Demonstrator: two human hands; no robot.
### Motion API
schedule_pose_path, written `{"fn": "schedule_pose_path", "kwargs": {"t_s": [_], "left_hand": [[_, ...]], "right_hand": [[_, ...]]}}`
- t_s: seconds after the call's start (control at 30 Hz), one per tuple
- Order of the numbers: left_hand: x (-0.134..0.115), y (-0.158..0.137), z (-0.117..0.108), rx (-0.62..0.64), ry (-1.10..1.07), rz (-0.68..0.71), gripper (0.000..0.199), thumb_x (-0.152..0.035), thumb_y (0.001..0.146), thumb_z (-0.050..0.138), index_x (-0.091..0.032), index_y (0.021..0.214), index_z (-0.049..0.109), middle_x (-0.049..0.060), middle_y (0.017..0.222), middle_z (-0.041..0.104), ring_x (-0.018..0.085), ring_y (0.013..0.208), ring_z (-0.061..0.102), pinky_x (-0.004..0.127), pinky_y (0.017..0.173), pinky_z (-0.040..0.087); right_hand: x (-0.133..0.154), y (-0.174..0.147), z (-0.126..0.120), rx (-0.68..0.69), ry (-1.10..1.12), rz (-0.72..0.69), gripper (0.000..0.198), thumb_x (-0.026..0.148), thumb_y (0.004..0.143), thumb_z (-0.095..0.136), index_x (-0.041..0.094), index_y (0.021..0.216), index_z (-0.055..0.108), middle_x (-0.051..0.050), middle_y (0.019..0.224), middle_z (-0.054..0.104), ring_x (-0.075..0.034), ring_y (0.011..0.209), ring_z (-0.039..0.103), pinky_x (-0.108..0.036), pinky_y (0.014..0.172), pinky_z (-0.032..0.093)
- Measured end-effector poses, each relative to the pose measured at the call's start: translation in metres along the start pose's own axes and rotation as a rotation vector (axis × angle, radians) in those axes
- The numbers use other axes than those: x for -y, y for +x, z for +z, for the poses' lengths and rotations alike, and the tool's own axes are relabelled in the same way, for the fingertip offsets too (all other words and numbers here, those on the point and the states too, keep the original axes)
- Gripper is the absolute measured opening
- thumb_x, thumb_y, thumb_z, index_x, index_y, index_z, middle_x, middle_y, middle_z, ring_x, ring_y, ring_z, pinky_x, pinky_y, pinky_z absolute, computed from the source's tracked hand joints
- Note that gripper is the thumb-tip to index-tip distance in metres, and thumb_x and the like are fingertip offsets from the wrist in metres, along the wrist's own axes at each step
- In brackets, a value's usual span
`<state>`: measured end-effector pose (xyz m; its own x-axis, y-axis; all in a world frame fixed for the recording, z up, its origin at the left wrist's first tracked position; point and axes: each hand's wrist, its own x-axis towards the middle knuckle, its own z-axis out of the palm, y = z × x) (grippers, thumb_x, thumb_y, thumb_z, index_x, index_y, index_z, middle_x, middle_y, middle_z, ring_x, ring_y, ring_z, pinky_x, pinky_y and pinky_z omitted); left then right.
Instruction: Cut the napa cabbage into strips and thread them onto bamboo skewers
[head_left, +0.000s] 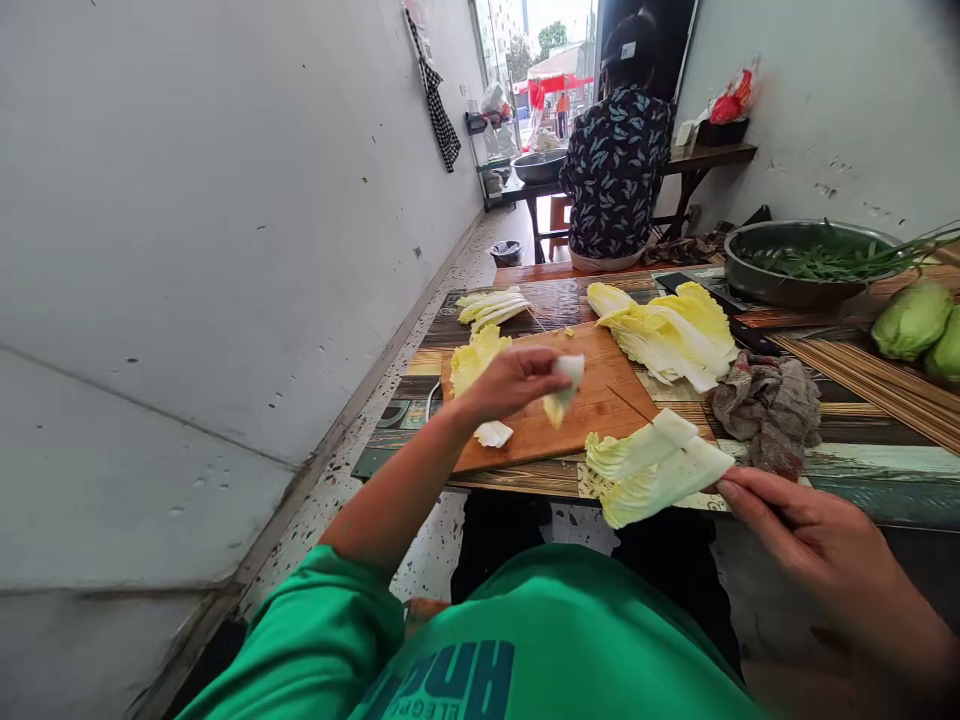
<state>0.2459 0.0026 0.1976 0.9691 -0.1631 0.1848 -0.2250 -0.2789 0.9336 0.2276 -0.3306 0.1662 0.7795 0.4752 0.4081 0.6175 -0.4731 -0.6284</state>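
My left hand is over the wooden cutting board, its fingers pinched on a small piece of napa cabbage leaf. At the table's front edge, my right hand grips the near end of a skewer with pale cabbage leaf pieces on it. The thin bare tip of that skewer points up and left over the board; its near end is hidden by the leaf and fingers. Loose yellow leaf and a small white scrap lie on the board's left part.
Skewered cabbage lies behind the board. Large cabbage leaves, a crumpled cloth, bare skewers, green cabbages and a metal bowl of greens are to the right. A person sits ahead, facing away. A wall runs along the left.
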Motion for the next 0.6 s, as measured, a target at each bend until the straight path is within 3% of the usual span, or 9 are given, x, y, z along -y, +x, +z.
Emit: {"fn": "schedule_pose_path", "kwargs": {"t_s": [0.1,0.2,0.37,0.6], "left_hand": [[0.001,-0.022,0.031,0.086,-0.561,-0.148,0.044,-0.049,0.069,0.087,-0.017,0.091,0.068,0.005,0.078,0.071,0.019,0.073,0.068,0.035,0.077,0.052],[0.007,-0.033,0.048,0.026,-0.818,-0.234,0.047,-0.042,0.063,0.093,-0.018,0.092,0.064,0.002,0.077,0.070,0.016,0.067,0.066,0.030,0.069,0.052],[0.006,-0.038,0.053,-0.095,-0.935,-0.266,0.045,-0.039,0.060,0.095,-0.015,0.082,0.064,0.004,0.073,0.071,0.011,0.057,0.060,0.025,0.061,0.046],[0.002,-0.041,0.053,-0.155,-1.011,-0.326,0.043,-0.034,0.060,0.095,-0.015,0.086,0.068,0.003,0.070,0.069,0.010,0.060,0.060,0.022,0.059,0.044]], "right_hand": [[0.007,0.001,-0.001,0.035,0.027,-0.037,0.029,0.039,0.093,0.055,0.027,0.090,0.080,0.000,0.081,0.079,-0.020,0.064,0.073,-0.029,0.061,0.061],[0.013,0.000,-0.001,0.075,0.040,-0.044,0.028,0.040,0.094,0.055,0.027,0.092,0.081,0.000,0.082,0.079,-0.019,0.062,0.073,-0.026,0.058,0.060],[0.019,-0.002,-0.001,0.055,0.041,-0.071,0.027,0.037,0.094,0.056,0.028,0.092,0.081,0.001,0.083,0.080,-0.017,0.063,0.074,-0.022,0.056,0.059],[0.021,-0.003,0.000,0.034,0.007,-0.082,0.027,0.036,0.093,0.056,0.027,0.088,0.080,-0.001,0.082,0.080,-0.019,0.062,0.074,-0.023,0.054,0.059]]}}
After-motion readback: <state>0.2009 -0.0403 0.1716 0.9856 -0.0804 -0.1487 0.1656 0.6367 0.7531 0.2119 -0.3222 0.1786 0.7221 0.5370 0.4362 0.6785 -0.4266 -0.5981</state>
